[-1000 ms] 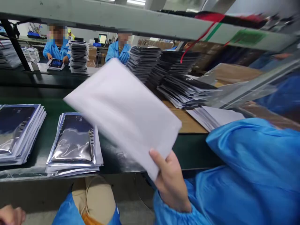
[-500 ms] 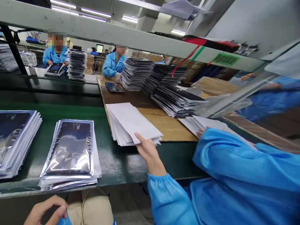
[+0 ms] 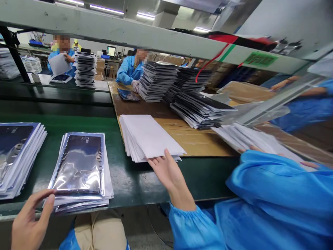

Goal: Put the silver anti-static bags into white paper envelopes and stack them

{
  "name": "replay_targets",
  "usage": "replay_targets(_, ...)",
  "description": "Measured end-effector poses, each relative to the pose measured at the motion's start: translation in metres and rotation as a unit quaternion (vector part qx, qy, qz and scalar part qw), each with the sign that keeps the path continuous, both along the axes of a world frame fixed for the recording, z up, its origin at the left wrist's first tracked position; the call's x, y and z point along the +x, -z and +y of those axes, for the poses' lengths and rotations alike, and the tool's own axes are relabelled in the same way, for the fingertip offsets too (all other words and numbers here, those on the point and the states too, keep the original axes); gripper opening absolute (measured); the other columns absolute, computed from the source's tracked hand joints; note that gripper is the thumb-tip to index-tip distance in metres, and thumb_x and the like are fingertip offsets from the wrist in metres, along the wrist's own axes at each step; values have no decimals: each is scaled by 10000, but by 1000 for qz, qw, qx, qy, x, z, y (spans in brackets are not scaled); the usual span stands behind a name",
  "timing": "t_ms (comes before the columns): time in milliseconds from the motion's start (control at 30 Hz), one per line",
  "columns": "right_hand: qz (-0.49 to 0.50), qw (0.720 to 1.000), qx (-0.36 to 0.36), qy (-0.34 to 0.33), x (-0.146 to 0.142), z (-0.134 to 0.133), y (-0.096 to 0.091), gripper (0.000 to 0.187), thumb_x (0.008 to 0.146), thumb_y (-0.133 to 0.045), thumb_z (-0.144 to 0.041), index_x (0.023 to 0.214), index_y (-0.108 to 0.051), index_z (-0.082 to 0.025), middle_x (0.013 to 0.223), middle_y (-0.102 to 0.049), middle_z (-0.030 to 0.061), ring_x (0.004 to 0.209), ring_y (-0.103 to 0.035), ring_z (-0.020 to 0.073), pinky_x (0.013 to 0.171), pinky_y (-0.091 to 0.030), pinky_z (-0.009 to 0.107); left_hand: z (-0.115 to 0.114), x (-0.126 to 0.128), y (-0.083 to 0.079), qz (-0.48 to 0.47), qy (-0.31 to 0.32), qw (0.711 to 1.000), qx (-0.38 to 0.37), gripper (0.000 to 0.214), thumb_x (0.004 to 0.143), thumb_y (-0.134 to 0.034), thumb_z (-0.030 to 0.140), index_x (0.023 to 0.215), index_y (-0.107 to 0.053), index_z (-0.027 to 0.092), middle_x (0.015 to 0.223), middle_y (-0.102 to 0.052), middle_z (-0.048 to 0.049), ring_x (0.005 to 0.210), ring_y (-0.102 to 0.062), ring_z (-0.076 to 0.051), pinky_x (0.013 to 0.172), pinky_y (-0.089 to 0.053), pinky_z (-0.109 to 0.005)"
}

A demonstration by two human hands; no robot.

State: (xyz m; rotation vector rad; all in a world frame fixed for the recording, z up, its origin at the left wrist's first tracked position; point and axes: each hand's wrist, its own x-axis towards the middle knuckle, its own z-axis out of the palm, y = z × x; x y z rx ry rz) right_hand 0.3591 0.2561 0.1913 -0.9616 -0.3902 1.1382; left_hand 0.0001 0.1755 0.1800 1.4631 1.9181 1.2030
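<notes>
My right hand [image 3: 168, 173] lies open, fingers stretched out, with the fingertips at the near edge of a stack of white envelopes [image 3: 149, 135]. That stack sits where the green belt meets a brown board. My left hand [image 3: 30, 222] is at the lower left with its fingers apart. Its fingertips touch the near left corner of a stack of shiny silver bags [image 3: 80, 166] with dark contents, and it holds nothing.
A second silver bag stack [image 3: 18, 149] lies at far left on the green belt [image 3: 130, 180]. Tall dark stacks [image 3: 182, 86] fill the brown board [image 3: 192, 139]. A co-worker's blue sleeve [image 3: 281, 187] at right leans over more white sheets [image 3: 249, 137]. Other people in blue coats work behind.
One second ago my right hand held a white envelope in the air. It laid it on the white stack and has opened. My left hand rose to the silver bags.
</notes>
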Motion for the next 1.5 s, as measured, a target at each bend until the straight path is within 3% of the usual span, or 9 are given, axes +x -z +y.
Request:
replay_targets(133,-64,997,-31,-30,-41,-52,12,364,743,-694,-434,1048,-620,-248,1091,-679,47,980,-636,187,847,-525,344,37,-10,13,23,-18,1000,-7,482,755,-574,534,1134,-502,244,1124,-590,-83,1043,-579,-288,940,-444,-410)
replay_targets(200,-133,983,-33,-124,-69,-64,24,336,757,-690,-411,1027,-635,-219,1022,-692,66,910,-641,194,802,-518,342,55,-19,18,24,-10,999,-19,570,714,-591,565,1143,-462,212,1040,-592,-87,943,-609,-271,846,-494,-384)
replay_targets(467,-240,934,-32,-262,-116,-30,38,529,684,-706,-351,1160,-591,-150,1051,-640,100,771,-574,159,684,-461,311,72,-31,4,71,120,985,-101,457,743,-481,651,624,-530,213,556,-494,30,524,-495,-153,478,-413,-237)
replay_targets(633,-236,938,-30,-252,-116,-16,41,532,643,-730,-373,1101,-596,-139,829,-637,15,654,-545,127,667,-428,289,69,-18,-20,-8,96,994,-57,416,634,-643,616,627,-526,217,591,-532,34,587,-553,-157,545,-456,-226)
replay_targets(867,-210,944,-9,-254,-129,-13,28,402,689,-693,-465,904,-609,-136,617,-590,-28,571,-522,134,609,-414,281,53,-10,-44,-268,151,931,-196,807,599,-760,510,1289,-486,195,883,-758,-52,811,-706,-270,709,-564,-339)
replay_targets(1000,-232,947,20,-222,-137,-33,8,329,747,-665,-450,924,-623,-176,827,-658,24,763,-587,180,731,-453,298,44,-10,-36,-305,142,928,-159,713,618,-771,459,1252,-563,210,1091,-723,-85,961,-682,-267,831,-548,-328)
replay_targets(1167,-299,939,0,-171,-132,-58,-1,379,835,-549,-473,1084,-607,-195,980,-671,57,927,-600,228,826,-459,339,37,-2,-36,-359,97,920,-127,619,592,-764,521,1106,-683,185,992,-752,-88,973,-676,-264,857,-535,-325)
replay_targets(1333,-302,951,-38,-45,-114,-83,7,377,794,-609,-474,1064,-638,-213,977,-706,55,973,-610,244,865,-449,335,39,7,-35,-343,32,937,-57,494,566,-781,507,915,-739,161,969,-747,-102,956,-666,-271,918,-501,-395)
replay_targets(1500,-190,980,-60,-31,-93,-104,30,409,749,-688,-456,1096,-630,-248,923,-728,24,936,-649,232,801,-504,303,49,19,-30,-363,66,929,-38,547,632,-748,510,1067,-662,188,1102,-701,-96,1075,-619,-250,937,-475,-347)
